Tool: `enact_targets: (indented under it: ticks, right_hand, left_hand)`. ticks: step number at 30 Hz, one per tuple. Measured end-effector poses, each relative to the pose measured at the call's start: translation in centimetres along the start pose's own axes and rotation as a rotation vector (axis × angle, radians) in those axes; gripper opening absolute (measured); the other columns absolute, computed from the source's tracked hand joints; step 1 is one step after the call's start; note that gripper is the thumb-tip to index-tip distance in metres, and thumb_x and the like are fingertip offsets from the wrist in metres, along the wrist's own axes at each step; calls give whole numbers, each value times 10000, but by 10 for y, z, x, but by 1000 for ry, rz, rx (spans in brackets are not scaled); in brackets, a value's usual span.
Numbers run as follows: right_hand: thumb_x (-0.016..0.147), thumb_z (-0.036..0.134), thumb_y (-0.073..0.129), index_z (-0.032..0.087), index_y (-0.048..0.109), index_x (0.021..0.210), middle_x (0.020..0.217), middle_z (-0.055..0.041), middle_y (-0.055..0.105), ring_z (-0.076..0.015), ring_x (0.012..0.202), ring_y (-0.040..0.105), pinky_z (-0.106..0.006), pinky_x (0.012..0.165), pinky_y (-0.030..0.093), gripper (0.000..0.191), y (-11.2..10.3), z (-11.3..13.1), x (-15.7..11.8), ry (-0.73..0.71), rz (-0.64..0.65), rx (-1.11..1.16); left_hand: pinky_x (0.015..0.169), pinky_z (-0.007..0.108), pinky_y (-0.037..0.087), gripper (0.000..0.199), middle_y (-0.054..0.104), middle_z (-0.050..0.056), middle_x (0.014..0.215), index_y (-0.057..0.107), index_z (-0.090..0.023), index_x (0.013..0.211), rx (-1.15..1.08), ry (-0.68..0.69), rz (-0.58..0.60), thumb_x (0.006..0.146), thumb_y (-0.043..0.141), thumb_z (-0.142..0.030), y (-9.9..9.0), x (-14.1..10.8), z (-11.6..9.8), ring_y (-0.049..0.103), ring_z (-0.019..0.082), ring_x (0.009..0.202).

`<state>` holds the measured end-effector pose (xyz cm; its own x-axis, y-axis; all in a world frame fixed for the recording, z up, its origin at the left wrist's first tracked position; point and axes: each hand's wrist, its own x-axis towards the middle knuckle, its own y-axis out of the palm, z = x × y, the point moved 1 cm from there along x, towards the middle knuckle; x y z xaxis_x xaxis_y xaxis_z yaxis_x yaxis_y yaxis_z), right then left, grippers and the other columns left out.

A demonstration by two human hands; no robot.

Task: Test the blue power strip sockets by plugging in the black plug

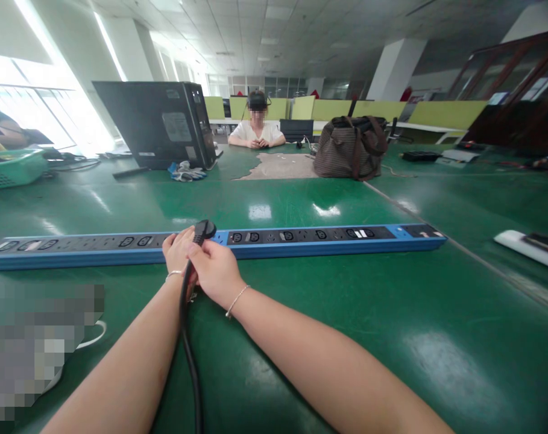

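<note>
A long blue power strip point(301, 248) with black socket panels lies across the green table. Over its middle, a black plug point(205, 229) sits against the sockets; whether its pins are inside cannot be seen. My right hand point(217, 268) is closed around the plug's neck, thumb on top. From there a thick black cable point(190, 343) runs down toward me. Just left of the plug, my left hand point(178, 250) is closed over the strip, its fingers beside the plug and partly hidden by my right hand.
Farther back are a black computer case point(156, 123), gloves point(186, 172), a brown bag point(350, 147) and a seated person point(257, 129). A green basket point(15, 169) stands at left. A white-edged object point(527, 247) lies at right. A blurred patch covers something at lower left.
</note>
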<state>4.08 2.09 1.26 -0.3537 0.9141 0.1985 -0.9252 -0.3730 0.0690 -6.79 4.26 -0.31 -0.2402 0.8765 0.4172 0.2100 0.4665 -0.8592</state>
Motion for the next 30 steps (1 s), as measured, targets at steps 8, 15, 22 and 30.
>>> enact_targets:
  ticks: [8,15,22,30]
  right_hand:
    - [867,343,510,188,530,629,432,50,537,-93,406,519,-175,433,402,285,-32,11,7,138,-259,138]
    - [837,223,434,181,502,584,333,53,465,-91,283,430,-172,311,286,266,-65,29,6,289,-452,292]
    - [817,198,451,191,504,618,333,55,458,-110,276,435,-188,307,315,207,-57,25,1,348,-416,214]
    - [925,320,408,191,531,775,696,-90,651,-225,647,663,-293,542,486,233,-45,12,-7,298,-485,-315]
  left_hand:
    - [1060,439,267,397,654,43,1215,650,-265,1076,58,-87,-10,885,303,-289,-13,-2,-28,534,218,1195]
    - [1050,443,276,404,669,27,1186,663,-283,1055,45,-83,-40,886,298,-314,-9,0,-23,540,215,1180]
    - [1025,447,307,386,675,29,1175,671,-294,1046,49,-84,-54,881,324,-314,-11,0,-24,559,227,1142]
    - [1021,460,323,410,668,40,1187,656,-289,1057,89,-82,-26,890,287,-352,-13,0,-24,555,245,1157]
